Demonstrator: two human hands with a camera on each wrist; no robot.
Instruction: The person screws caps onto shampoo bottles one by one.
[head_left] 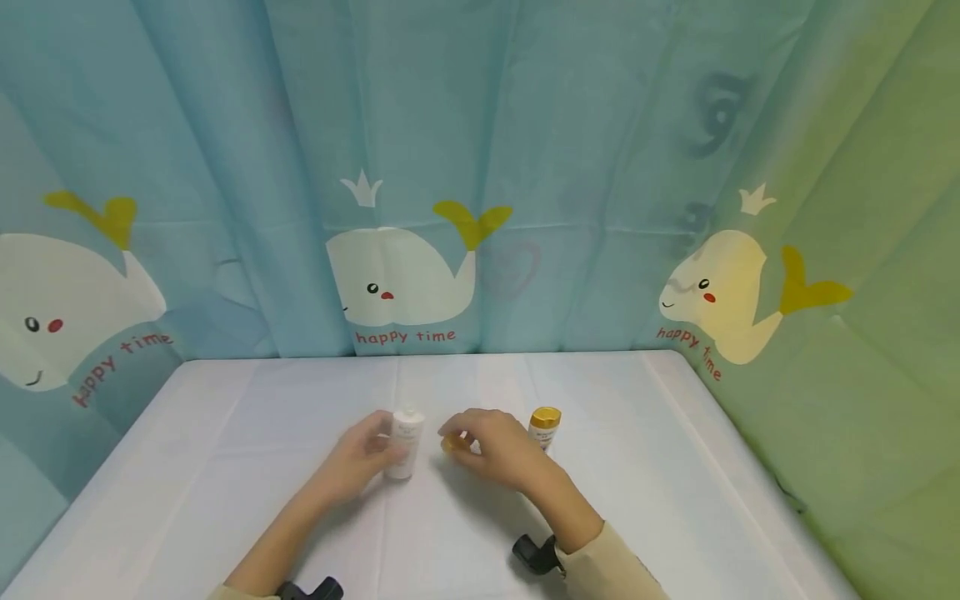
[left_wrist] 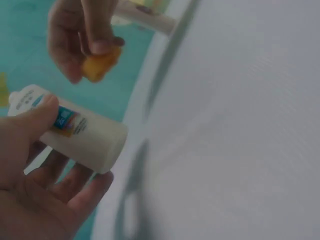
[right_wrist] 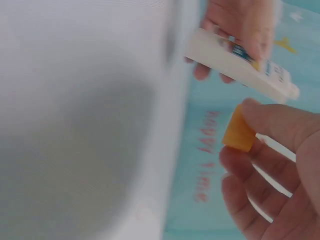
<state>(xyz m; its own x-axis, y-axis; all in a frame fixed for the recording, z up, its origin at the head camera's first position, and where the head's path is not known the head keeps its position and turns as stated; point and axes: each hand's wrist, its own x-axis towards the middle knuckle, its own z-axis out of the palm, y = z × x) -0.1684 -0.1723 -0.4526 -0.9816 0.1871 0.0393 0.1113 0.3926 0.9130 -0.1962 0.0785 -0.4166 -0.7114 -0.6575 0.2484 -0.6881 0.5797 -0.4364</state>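
My left hand (head_left: 358,460) grips a white bottle (head_left: 406,442) with its cap off, thumb on one side and fingers on the other. In the left wrist view a blue and orange label shows on the bottle (left_wrist: 85,131). To the right of it my right hand (head_left: 498,448) pinches an orange-yellow cap (right_wrist: 239,131) between thumb and fingertips, apart from the bottle's bare neck (right_wrist: 293,91). Just beyond the right hand stands a second white bottle (head_left: 543,433) with a golden cap; the hand partly hides its lower part.
The white-covered table (head_left: 225,467) spreads beneath both hands. A blue-green curtain (head_left: 570,167) printed with whales hangs behind its far edge and along the sides. Black wrist cameras (head_left: 536,554) sit on both forearms.
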